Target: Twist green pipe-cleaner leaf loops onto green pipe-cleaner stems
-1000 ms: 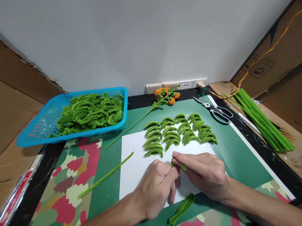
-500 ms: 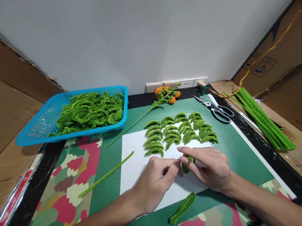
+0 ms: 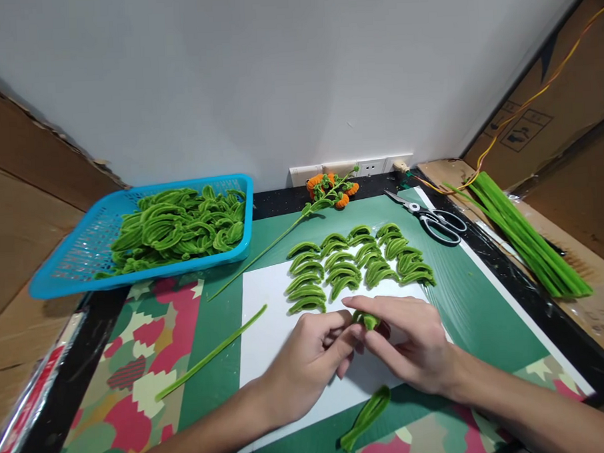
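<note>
My left hand [image 3: 310, 363] and my right hand [image 3: 414, 338] meet over the white sheet [image 3: 267, 341]. Between their fingertips sits a small curled green pipe-cleaner leaf [image 3: 369, 321], partly hidden; both hands pinch it. Just beyond my fingers, several curved green pipe-cleaner leaves [image 3: 341, 278] lie in rows on the sheet and the green mat. A looped pipe-cleaner leaf [image 3: 365, 417] rests nearer to me, below my right hand. To the left of my left hand lies one straight green pipe cleaner [image 3: 212, 354].
A blue basket [image 3: 44, 286] of green leaf pieces stands at the back left. An orange flower stem [image 3: 325, 199] lies near the wall sockets. Scissors [image 3: 429, 217] rest at the back right, beside a bundle of straight green pipe cleaners [image 3: 533, 240] and a cardboard box [image 3: 541, 102].
The leaf has turned and come up between the fingertips of both hands. My right hand has shifted slightly left, and my left fingers have curled in beneath the leaf.
</note>
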`<control>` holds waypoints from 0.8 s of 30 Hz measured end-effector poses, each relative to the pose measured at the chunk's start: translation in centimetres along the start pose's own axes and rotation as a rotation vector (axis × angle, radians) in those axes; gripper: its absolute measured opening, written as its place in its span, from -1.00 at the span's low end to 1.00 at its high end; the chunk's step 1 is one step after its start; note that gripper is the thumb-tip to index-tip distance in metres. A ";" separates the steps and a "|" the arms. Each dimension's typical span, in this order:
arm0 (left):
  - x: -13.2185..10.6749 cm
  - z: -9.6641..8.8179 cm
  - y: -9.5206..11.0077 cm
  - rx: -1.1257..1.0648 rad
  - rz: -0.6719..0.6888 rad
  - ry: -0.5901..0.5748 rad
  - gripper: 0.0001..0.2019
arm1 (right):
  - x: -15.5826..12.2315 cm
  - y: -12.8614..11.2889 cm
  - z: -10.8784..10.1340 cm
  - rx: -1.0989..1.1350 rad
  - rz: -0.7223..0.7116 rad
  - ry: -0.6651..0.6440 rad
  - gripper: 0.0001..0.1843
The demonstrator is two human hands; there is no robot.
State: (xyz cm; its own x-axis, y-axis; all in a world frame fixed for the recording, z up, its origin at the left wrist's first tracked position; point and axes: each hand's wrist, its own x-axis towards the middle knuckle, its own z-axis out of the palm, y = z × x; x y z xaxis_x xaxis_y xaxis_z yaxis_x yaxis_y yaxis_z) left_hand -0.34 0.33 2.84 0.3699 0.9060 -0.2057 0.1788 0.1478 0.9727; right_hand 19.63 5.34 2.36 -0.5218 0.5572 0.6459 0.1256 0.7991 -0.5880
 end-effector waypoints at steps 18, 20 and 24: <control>0.1 -0.1 0.2 0.086 0.025 0.063 -0.63 | -0.4 1.9 -1.4 -0.204 -0.221 0.021 -0.48; 0.1 -0.1 0.1 0.068 0.019 0.077 -0.60 | -0.5 2.0 -1.5 -0.211 -0.203 0.038 -0.46; -0.1 0.2 0.2 0.057 0.018 0.087 -0.61 | -0.7 2.1 -1.7 -0.257 -0.199 0.025 -0.43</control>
State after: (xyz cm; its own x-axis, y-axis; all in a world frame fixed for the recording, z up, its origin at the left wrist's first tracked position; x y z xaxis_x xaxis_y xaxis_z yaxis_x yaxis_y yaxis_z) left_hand -0.18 0.24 3.02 0.2929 0.9398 -0.1758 0.2250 0.1109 0.9680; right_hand 21.67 6.98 1.50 -0.5368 0.3873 0.7496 0.2339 0.9219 -0.3088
